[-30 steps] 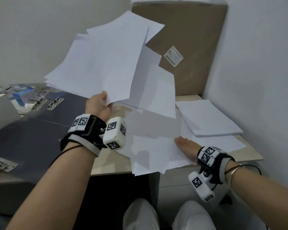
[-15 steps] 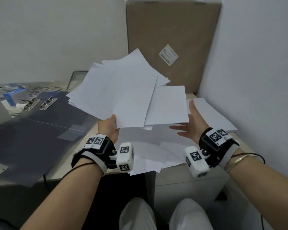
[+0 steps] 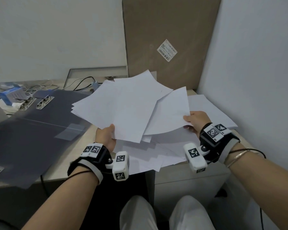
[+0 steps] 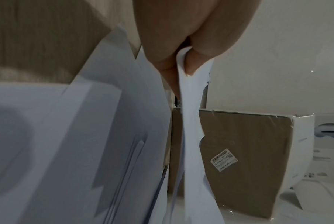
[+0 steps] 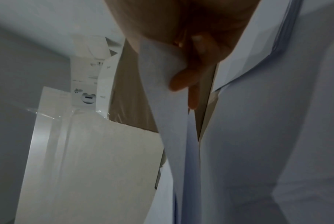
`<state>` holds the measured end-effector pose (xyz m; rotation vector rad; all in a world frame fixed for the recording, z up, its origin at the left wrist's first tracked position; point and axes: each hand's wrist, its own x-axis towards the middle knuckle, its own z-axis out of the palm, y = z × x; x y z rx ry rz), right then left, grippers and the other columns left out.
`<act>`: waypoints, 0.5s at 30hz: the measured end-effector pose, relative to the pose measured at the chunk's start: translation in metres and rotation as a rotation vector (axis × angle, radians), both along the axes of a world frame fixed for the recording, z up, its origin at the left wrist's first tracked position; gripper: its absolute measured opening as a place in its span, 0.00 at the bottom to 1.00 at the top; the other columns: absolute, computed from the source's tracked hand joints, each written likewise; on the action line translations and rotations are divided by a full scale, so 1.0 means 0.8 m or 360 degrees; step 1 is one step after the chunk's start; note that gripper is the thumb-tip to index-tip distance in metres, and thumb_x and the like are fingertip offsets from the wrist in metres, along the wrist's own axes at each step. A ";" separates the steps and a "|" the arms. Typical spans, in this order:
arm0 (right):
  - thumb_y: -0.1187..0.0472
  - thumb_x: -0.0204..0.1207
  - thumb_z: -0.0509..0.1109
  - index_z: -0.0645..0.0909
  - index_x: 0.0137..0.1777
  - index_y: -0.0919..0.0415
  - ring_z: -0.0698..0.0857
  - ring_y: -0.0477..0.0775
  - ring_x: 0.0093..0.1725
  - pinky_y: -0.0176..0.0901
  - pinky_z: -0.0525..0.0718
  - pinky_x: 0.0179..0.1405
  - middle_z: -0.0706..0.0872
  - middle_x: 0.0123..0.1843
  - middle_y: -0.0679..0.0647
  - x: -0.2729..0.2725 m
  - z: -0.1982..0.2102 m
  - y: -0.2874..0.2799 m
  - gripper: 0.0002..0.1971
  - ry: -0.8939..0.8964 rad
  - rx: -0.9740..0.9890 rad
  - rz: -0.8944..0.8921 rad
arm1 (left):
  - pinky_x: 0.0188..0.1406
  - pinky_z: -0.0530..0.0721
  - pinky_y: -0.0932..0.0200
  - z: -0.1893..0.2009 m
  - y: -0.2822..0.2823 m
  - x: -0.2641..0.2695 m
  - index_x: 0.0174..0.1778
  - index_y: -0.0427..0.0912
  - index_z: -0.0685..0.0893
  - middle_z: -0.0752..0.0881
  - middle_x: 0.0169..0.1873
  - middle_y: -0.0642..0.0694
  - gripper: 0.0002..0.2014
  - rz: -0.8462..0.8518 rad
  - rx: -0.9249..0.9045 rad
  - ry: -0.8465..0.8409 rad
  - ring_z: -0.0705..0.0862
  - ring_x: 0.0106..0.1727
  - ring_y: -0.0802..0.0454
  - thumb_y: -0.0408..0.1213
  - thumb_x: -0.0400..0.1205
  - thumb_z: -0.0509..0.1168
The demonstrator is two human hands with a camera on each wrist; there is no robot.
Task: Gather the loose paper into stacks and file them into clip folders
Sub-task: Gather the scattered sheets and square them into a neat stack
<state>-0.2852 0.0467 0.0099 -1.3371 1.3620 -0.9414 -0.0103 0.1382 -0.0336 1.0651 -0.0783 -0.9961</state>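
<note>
A fanned, uneven bundle of white paper sheets (image 3: 131,105) is held above the desk. My left hand (image 3: 106,136) grips its near left corner; in the left wrist view the thumb and fingers (image 4: 168,60) pinch the sheets (image 4: 191,121). My right hand (image 3: 195,119) holds the bundle's right edge, with fingers (image 5: 192,75) under the sheet (image 5: 162,91). More loose sheets (image 3: 153,156) lie scattered on the desk below. A neat paper stack (image 3: 209,110) lies at the right by the wall. Dark clip folders (image 3: 32,127) lie open on the left, metal clips (image 3: 44,102) at their far end.
A tall brown cardboard box (image 3: 170,39) stands against the back wall. A blue box (image 3: 10,95) and cables (image 3: 83,83) lie at the far left. The right wall (image 3: 256,80) is close to the desk (image 3: 189,170). My knees show below the desk edge.
The left hand has lowered the bundle from high up towards the desk. The right hand has left the sheets on the desk, risen, and taken hold of the bundle's right edge.
</note>
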 end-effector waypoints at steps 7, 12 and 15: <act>0.68 0.75 0.60 0.82 0.38 0.69 0.77 0.57 0.35 0.45 0.74 0.34 0.79 0.35 0.62 -0.043 0.022 -0.017 0.10 0.0362 -0.0379 -0.0377 | 0.60 0.81 0.56 -0.019 -0.001 0.032 0.60 0.35 0.78 0.80 0.68 0.34 0.11 0.0086 0.0103 0.0023 0.82 0.54 0.46 0.30 0.82 0.62; 0.65 0.81 0.56 0.76 0.35 0.67 0.76 0.65 0.42 0.47 0.69 0.39 0.80 0.36 0.67 -0.044 0.051 -0.004 0.14 0.0724 -0.0824 -0.0484 | 0.63 0.80 0.44 -0.030 0.022 0.035 0.57 0.37 0.79 0.84 0.56 0.40 0.10 -0.0106 0.0272 -0.0533 0.83 0.58 0.39 0.26 0.82 0.60; 0.64 0.83 0.58 0.82 0.65 0.65 0.83 0.65 0.60 0.41 0.72 0.55 0.86 0.62 0.65 -0.008 0.054 0.012 0.16 0.0785 -0.1001 -0.0234 | 0.66 0.80 0.36 -0.035 0.027 0.031 0.51 0.42 0.82 0.87 0.52 0.42 0.09 -0.0230 0.0301 -0.0658 0.84 0.60 0.36 0.28 0.78 0.61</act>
